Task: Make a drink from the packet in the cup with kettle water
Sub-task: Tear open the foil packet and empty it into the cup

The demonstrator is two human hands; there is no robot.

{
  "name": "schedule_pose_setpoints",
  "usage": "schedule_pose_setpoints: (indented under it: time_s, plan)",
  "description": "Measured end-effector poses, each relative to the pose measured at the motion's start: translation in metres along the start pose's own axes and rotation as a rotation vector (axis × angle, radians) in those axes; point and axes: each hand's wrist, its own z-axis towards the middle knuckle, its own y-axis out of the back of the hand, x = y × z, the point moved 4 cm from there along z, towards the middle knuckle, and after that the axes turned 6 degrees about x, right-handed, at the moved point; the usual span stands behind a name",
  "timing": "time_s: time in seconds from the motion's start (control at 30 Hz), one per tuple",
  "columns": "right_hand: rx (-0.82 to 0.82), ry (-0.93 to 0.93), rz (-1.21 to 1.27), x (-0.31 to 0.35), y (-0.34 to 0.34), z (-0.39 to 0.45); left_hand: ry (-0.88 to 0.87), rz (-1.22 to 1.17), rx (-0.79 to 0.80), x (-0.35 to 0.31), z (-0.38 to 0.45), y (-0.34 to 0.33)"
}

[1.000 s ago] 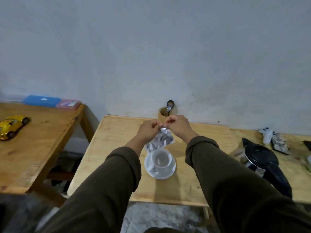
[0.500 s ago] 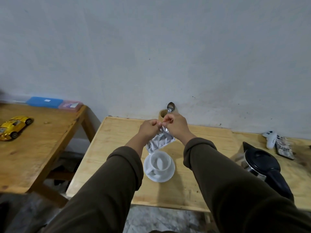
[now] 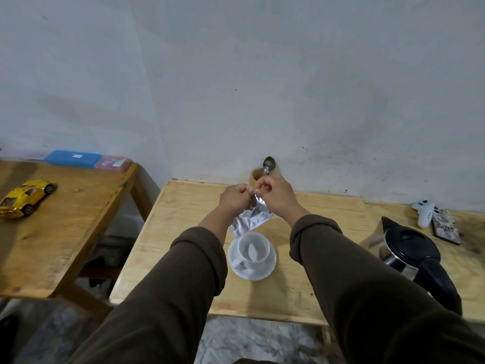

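Note:
A silver foil packet (image 3: 249,219) hangs above the table, pinched at its top edge by both hands. My left hand (image 3: 234,199) grips the left part of that edge and my right hand (image 3: 274,194) the right part, fingertips almost touching. Just below the packet a white cup (image 3: 254,249) stands upright on a white saucer (image 3: 265,271); I cannot tell what is inside the cup. A black-lidded steel kettle (image 3: 412,252) sits on the table at the right.
A wooden holder (image 3: 256,177) with a spoon (image 3: 268,164) stands against the wall behind my hands. A white controller (image 3: 423,212) and a dark patterned flat object (image 3: 444,227) lie at the far right. On the left table are a yellow toy car (image 3: 26,197) and blue and pink boxes (image 3: 73,158).
Both hands stay pinched on the packet's top edge above the cup. The packet hangs a little more vertically than a second ago.

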Motion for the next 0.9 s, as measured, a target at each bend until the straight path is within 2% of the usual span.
schedule_pose_setpoints:
  time_s: [0.27, 0.6, 0.9]
  plan:
    - [-0.006, -0.04, 0.045, -0.009, 0.015, -0.016, 0.002, 0.016, -0.007, -0.005, -0.002, -0.021]
    - [0.186, -0.078, 0.074, -0.023, 0.016, -0.048, 0.107, -0.048, -0.199, 0.011, 0.001, -0.004]
    - [0.261, -0.109, 0.05, -0.031, 0.022, -0.067, 0.192, -0.071, -0.251, 0.028, -0.002, 0.004]
